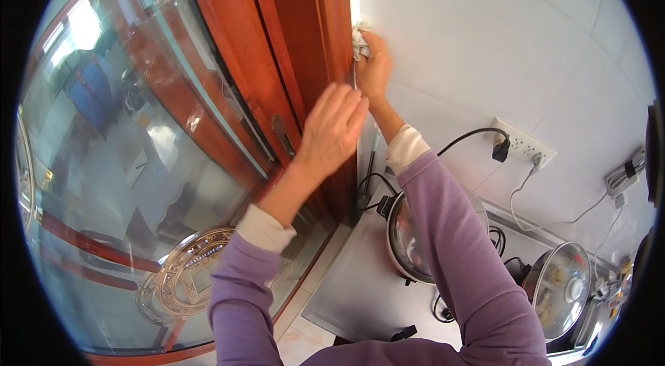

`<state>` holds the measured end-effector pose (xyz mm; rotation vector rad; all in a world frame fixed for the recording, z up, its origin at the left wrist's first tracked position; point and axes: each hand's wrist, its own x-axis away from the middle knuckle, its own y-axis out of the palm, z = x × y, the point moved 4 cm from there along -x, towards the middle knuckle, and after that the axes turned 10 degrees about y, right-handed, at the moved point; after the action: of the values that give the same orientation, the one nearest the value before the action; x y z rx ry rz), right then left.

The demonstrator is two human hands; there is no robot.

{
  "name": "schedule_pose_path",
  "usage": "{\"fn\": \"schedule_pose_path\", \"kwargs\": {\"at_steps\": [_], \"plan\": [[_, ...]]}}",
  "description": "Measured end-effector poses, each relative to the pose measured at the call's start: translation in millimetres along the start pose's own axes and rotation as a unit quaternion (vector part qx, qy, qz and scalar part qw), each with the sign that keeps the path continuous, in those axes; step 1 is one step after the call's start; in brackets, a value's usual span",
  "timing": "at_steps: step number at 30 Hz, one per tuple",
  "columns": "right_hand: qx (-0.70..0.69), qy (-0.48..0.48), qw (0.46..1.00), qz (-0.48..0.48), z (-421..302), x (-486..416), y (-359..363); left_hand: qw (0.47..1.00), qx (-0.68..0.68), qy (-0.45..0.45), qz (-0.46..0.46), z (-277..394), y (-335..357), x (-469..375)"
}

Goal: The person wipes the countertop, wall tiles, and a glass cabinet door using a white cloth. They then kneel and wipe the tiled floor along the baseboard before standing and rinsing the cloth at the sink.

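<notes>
My right hand (375, 66) grips a crumpled white cloth (359, 43). It presses the cloth into the narrow gap where the reddish-brown wooden door frame (332, 13) meets the white tiled wall (467, 28). Lower down, my left hand (335, 129) is raised in front of the frame, its fingers extended and somewhat blurred. Nothing shows in that hand, and whether its fingertips touch the wood I cannot tell. A recessed metal pull (283, 135) sits in the sliding door just left of it.
Below my right arm, an electric pot (410, 239) stands on a metal-topped counter (353, 283). A glass-lidded pot (563, 290) holds food at right. Cords run from a wall socket strip (524, 142). Large glass door panels (119, 168) with an ornate decoration (189, 275) fill the left.
</notes>
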<state>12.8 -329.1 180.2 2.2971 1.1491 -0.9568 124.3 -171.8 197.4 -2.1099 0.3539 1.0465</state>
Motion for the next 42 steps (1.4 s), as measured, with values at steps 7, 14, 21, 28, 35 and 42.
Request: {"fn": "schedule_pose_path", "kwargs": {"at_steps": [7, 14, 21, 28, 35, 42], "plan": [[0.015, 0.089, 0.995, -0.029, 38, 41, -4, 0.975, -0.135, 0.156, -0.085, -82, 5, -70], [-0.168, 0.117, 0.978, 0.03, -3, 6, 9, 0.979, -0.134, 0.147, -0.053, -105, 27, -102], [-0.039, 0.288, 0.952, 0.093, 87, 138, 18, 0.958, -0.229, 0.17, -0.035, -101, 41, -99], [0.013, 0.512, 0.857, 0.062, 131, 189, 22, 0.951, -0.25, 0.177, -0.034, -104, 38, -96], [-0.138, 0.272, 0.95, 0.072, 17, 109, 5, 0.95, -0.242, 0.196, -0.001, -104, 43, -95], [0.029, 0.304, 0.937, 0.168, 93, 217, 29, 0.937, -0.24, 0.25, 0.044, -95, 32, -93]]}}
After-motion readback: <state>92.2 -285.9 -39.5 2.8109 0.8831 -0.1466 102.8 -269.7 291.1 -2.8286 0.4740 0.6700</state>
